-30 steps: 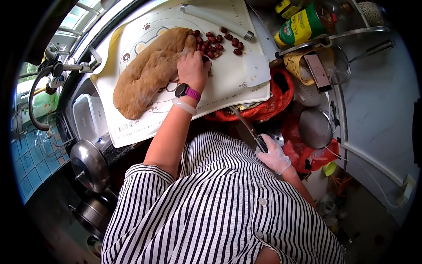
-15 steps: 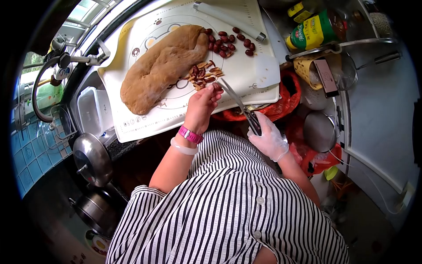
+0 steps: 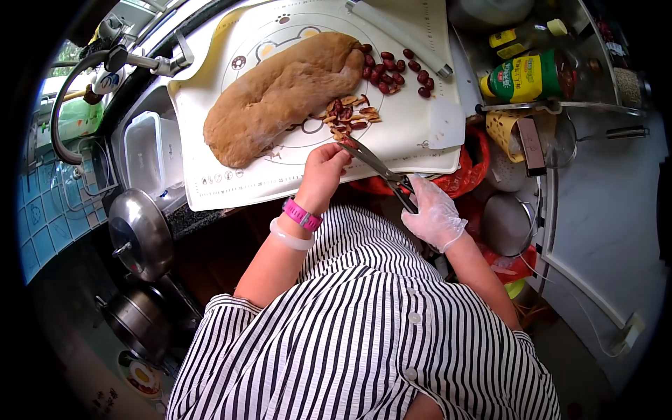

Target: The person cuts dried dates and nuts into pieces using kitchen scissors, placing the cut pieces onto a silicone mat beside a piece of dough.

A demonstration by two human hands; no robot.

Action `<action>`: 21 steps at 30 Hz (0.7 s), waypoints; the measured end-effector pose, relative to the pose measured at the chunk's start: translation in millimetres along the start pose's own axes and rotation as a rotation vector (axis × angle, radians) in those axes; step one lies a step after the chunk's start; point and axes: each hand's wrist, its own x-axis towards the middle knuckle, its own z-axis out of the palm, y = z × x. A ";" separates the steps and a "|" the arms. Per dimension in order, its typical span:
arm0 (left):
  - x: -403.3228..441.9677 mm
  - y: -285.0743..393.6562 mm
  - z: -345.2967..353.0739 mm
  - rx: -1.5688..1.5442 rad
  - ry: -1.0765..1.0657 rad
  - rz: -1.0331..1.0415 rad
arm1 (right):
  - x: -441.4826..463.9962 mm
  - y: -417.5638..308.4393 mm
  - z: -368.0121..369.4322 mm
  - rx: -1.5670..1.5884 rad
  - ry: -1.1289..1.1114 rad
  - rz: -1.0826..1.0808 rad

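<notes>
My left hand (image 3: pixel 325 172), with a pink watch strap at the wrist, pinches a red date (image 3: pixel 346 145) at the front of the white mat (image 3: pixel 413 150). My right hand (image 3: pixel 430 213), in a clear plastic glove, is closed on the handles of the scissors (image 3: pixel 378 165). The scissor blades reach to the date at my left fingertips. Just beyond lies a pile of cut date pieces (image 3: pixel 350 115). A long brown slab of dough (image 3: pixel 280 98) rests on the mat to the left, and several whole dates (image 3: pixel 387 70) lie at its right end.
A rolling pin (image 3: pixel 399 35) lies at the mat's back right, with a white scraper (image 3: pixel 446 122) nearer. A clear container (image 3: pixel 150 154) stands left of the mat. On the right are a green-yellow package (image 3: pixel 525 77), a phone (image 3: pixel 531 145) and red bags (image 3: pixel 476 164).
My left hand has come back from the whole dates with one date. My right hand has raised the scissors from beside the mat, and their blades now meet the date.
</notes>
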 end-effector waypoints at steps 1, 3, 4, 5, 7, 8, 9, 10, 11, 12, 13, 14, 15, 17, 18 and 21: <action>1.5 1.2 -2.5 0.004 -0.002 -0.005 | 1.5 -1.7 1.2 -0.001 0.028 -0.018; 2.5 3.7 -5.3 0.007 -0.005 -0.011 | 3.6 -3.8 5.1 -0.004 0.055 -0.036; 2.4 6.2 -6.2 0.012 0.006 -0.019 | 4.5 -4.4 8.2 0.025 0.059 -0.026; 2.5 8.2 -7.2 0.017 0.017 -0.027 | 5.5 -5.9 10.1 0.053 0.064 -0.015; 3.4 10.9 -8.9 0.007 0.028 -0.037 | 7.7 -15.2 5.9 0.060 0.024 0.027; 4.0 11.9 -10.1 -0.002 0.039 -0.046 | 8.7 -19.4 4.2 0.067 -0.016 0.070; 5.4 11.0 -12.1 -0.002 0.039 -0.047 | 10.0 -22.0 4.0 0.067 -0.016 0.070; 7.9 8.7 -15.0 -0.009 0.039 -0.059 | 11.7 -24.0 3.7 0.062 -0.031 0.068; 10.2 7.6 -17.1 -0.016 0.038 -0.072 | 13.3 -25.4 3.4 0.057 -0.046 0.067; 11.7 7.9 -18.7 -0.015 0.036 -0.072 | 14.7 -25.3 4.9 0.056 -0.045 0.068; 12.6 8.0 -20.3 -0.036 0.033 -0.083 | 16.0 -24.2 7.9 0.058 -0.032 0.052; 13.5 8.0 -21.9 -0.057 0.030 -0.094 | 17.1 -24.2 9.7 0.059 -0.020 0.036; 15.0 7.2 -23.6 -0.058 0.030 -0.093 | 18.3 -25.2 9.8 0.058 -0.020 0.035; 17.6 5.4 -25.9 -0.084 0.031 -0.101 | 20.4 -26.8 9.8 0.041 -0.039 0.044; 17.2 7.4 -25.6 -0.085 0.031 -0.102 | 21.4 -28.5 9.1 0.040 -0.040 0.045; 17.1 10.8 -24.6 -0.105 0.056 -0.123 | 25.0 -32.5 5.1 0.026 -0.090 0.101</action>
